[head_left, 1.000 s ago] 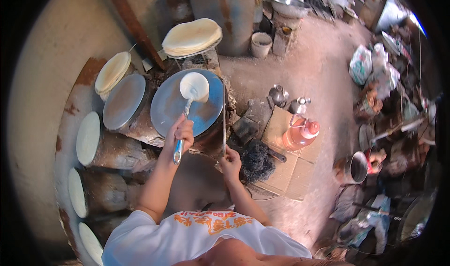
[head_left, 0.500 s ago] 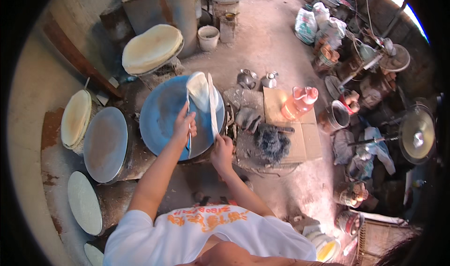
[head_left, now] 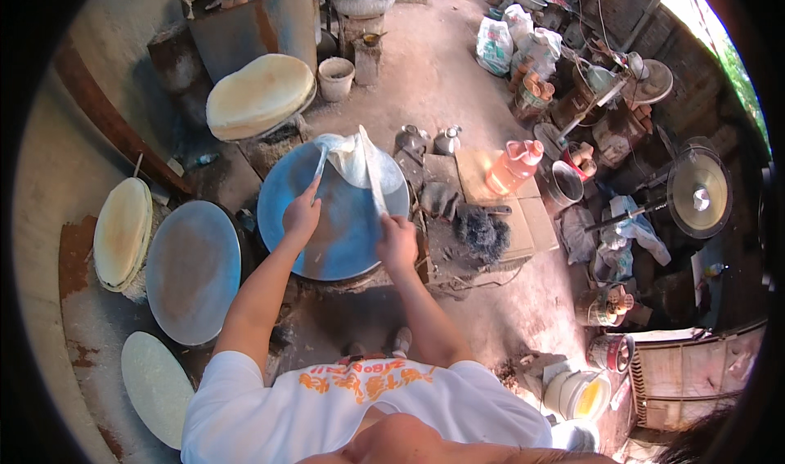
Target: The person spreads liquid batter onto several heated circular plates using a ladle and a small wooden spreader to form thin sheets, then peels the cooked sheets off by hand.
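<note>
A round griddle (head_left: 327,239), blue with brown patches, lies in front of me. Closed around the handle of a thin, flat blade-like tool (head_left: 320,166), my left hand (head_left: 302,217) is over its left half. My right hand (head_left: 398,242) grips a long pale stick (head_left: 374,184) at the griddle's right side. Both tools point away from me. Between their far ends spreads a pale, thin, wrinkled sheet (head_left: 350,163), probably dough, over the griddle's far part. Whether the sheet is lifted off the surface, I cannot tell.
Stacked round flatbreads (head_left: 257,96) stand beyond the griddle, with another stack (head_left: 123,231) far left. A second griddle (head_left: 195,272) and a pale disc (head_left: 155,390) line the left. At right are a dark bristly brush (head_left: 482,233), cardboard (head_left: 523,219) and a pinkish jug (head_left: 513,168).
The left tool has swung from the griddle's middle to the sheet's left edge. The sheet now bunches between both tools, and the right stick leans more. The whole view has shifted slightly.
</note>
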Action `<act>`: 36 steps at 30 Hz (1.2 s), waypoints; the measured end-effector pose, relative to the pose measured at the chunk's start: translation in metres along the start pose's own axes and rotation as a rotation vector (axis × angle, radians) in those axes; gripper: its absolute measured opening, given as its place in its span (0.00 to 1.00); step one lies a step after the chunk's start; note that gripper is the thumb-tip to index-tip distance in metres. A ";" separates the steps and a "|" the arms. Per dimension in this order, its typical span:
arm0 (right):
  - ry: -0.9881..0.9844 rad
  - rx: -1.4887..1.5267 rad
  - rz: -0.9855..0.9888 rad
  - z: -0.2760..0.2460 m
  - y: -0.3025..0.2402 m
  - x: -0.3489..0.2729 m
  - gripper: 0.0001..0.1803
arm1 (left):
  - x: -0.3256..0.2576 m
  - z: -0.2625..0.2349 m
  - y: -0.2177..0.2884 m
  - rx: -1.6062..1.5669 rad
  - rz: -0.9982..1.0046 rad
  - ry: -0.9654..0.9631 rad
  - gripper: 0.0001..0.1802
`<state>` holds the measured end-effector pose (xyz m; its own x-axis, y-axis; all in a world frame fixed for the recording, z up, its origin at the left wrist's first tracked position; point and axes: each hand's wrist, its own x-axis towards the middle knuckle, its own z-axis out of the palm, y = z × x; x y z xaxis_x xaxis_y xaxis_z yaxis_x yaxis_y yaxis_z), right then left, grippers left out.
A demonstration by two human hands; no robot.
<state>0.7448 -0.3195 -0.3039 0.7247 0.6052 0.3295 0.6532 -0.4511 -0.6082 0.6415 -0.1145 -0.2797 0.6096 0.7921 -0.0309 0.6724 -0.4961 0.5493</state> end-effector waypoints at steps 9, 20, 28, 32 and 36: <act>-0.005 0.069 -0.073 0.030 -0.008 0.001 0.21 | 0.005 -0.013 -0.052 0.084 0.057 0.108 0.31; -0.008 0.014 -0.141 0.018 -0.010 0.036 0.18 | -0.066 -0.044 -0.070 0.076 -0.086 0.090 0.32; -0.196 0.147 -0.224 0.017 0.025 0.050 0.14 | -0.078 -0.024 -0.034 0.019 -0.206 0.213 0.33; -0.366 0.168 -0.381 0.024 0.026 0.086 0.16 | -0.109 -0.010 -0.019 -0.024 -0.368 0.245 0.32; -0.444 0.229 -0.502 0.026 0.029 0.116 0.16 | -0.135 -0.001 0.003 -0.151 -0.374 0.354 0.33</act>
